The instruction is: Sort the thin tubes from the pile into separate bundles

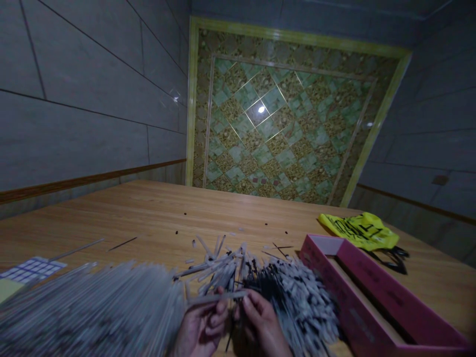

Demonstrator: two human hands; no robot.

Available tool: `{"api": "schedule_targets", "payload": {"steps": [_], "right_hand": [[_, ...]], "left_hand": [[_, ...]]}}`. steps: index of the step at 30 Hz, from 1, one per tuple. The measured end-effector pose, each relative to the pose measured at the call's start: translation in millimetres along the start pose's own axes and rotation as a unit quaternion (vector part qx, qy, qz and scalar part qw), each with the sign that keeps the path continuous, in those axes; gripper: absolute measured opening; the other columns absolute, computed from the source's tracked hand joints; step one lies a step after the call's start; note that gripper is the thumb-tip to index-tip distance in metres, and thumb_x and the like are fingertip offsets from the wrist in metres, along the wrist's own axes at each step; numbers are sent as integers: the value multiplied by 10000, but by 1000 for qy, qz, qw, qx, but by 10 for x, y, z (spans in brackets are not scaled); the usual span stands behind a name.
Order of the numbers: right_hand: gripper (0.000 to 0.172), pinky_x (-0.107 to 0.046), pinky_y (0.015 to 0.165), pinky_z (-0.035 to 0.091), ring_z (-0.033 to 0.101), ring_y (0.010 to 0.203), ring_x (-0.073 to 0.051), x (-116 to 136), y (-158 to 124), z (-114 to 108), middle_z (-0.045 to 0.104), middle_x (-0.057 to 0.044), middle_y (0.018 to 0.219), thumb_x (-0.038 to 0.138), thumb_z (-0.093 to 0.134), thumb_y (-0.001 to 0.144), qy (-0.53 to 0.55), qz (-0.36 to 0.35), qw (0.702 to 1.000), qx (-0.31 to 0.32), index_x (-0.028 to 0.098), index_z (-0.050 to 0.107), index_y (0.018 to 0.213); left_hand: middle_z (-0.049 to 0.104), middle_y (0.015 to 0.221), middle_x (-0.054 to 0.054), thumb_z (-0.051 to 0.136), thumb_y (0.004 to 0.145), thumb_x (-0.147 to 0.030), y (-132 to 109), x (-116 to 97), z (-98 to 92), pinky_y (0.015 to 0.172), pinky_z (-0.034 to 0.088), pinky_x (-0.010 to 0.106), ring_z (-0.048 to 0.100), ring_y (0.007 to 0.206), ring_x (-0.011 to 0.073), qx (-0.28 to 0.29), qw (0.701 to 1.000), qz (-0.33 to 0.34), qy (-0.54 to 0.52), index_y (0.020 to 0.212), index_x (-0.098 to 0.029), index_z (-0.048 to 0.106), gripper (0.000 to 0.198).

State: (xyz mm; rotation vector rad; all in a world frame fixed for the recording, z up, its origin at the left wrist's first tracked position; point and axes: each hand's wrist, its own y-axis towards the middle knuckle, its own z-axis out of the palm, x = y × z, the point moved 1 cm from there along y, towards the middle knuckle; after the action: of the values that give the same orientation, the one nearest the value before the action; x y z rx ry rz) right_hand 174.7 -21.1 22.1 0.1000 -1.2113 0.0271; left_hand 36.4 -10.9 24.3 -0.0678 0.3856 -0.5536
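One slim translucent tube is held level between both of our hands, low in the view and just above the surface; our left hand grips it with curled fingers toward its left end; our right hand pinches its right end between thumb and fingertip. To the left of our hands we find a broad pile of long clear tubes, laid roughly side by side and blurred; to the right we find a dense heap of dark sticks with whitish ends. Between these two stocks, just beyond our hands, we note loose short pieces, lying at mixed angles. Right of the heap stands an open pink box, set lengthwise; near its far end lies a yellow bag with dark print. At the far left we see a blue-and-white checked piece, material unclear; near it lies a thin dark stick.
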Motion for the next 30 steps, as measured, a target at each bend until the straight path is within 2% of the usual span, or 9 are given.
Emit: {"api": "schedule_targets", "payload": {"steps": [4, 6, 9, 13, 16, 19, 23, 26, 30], "right_hand": [[387, -178, 451, 262, 381, 459, -61, 24, -39, -7, 484, 33, 515, 497, 682, 666, 9, 9, 1000, -25, 134, 562, 609], [430, -179, 419, 229, 344, 416, -53, 47, -63, 1, 442, 44, 460, 533, 663, 662, -21, 20, 999, -31, 131, 555, 556], [491, -186, 371, 171, 278, 355, -41, 29, -85, 19, 394, 57, 395, 593, 643, 633, -50, 32, 998, -36, 132, 540, 497], [542, -183, 328, 141, 264, 286, -32, -70, -88, 6, 456, 31, 390, 646, 538, 695, -6, 79, 996, 40, 122, 574, 563], [567, -173, 312, 110, 255, 270, -18, -108, -105, -28, 497, 15, 437, 658, 510, 713, 10, 120, 986, 113, 106, 614, 643], [541, -163, 330, 130, 301, 305, -26, -105, -140, -37, 478, 22, 442, 649, 559, 685, 7, 150, 976, 157, 115, 625, 625], [522, -161, 387, 178, 319, 364, -28, -144, -167, 6, 443, 36, 446, 652, 626, 616, 23, 145, 974, 173, 136, 598, 541], [527, -175, 388, 157, 298, 357, -37, -247, -146, 30, 415, 44, 421, 661, 605, 627, 31, 140, 971, 189, 142, 587, 536], [536, -190, 367, 129, 227, 314, -41, -352, -87, 36, 340, 71, 356, 665, 547, 672, -7, 136, 974, 179, 154, 541, 511]], "left_hand": [[565, 613, 8, 653, 647, -47, 40, -12, -30, 400, 321, 109, 457, 479, 37, -49, 996, 60, 34, 805, -116, 636, 174], [592, 656, 13, 698, 660, -119, 49, 9, -23, 435, 354, 129, 487, 513, 51, -71, 987, 99, 101, 882, -134, 635, 232], [547, 553, -32, 758, 621, -266, 67, 44, -10, 411, 320, 142, 437, 457, 49, -82, 963, 137, 217, 871, -153, 644, 298], [563, 563, -23, 761, 591, -370, 87, 44, -15, 453, 346, 166, 446, 472, 60, -99, 938, 156, 293, 757, -152, 662, 291], [630, 673, 36, 742, 620, -363, 92, 45, -7, 536, 402, 204, 528, 572, 107, -61, 932, 141, 327, 708, -139, 671, 251], [651, 694, 65, 738, 634, -341, 78, 73, 17, 604, 432, 240, 571, 638, 149, -20, 936, 124, 328, 702, -134, 673, 227], [652, 675, 54, 751, 623, -299, 32, 98, 50, 616, 444, 264, 585, 642, 165, 0, 960, 102, 261, 765, -167, 669, 210], [619, 596, 28, 765, 599, -289, 14, 75, 46, 573, 432, 249, 561, 576, 147, -15, 965, 111, 235, 717, -165, 671, 195], [639, 591, 51, 762, 595, -310, 22, 59, 23, 589, 426, 254, 579, 582, 159, -50, 953, 150, 259, 675, -140, 679, 205]]}}
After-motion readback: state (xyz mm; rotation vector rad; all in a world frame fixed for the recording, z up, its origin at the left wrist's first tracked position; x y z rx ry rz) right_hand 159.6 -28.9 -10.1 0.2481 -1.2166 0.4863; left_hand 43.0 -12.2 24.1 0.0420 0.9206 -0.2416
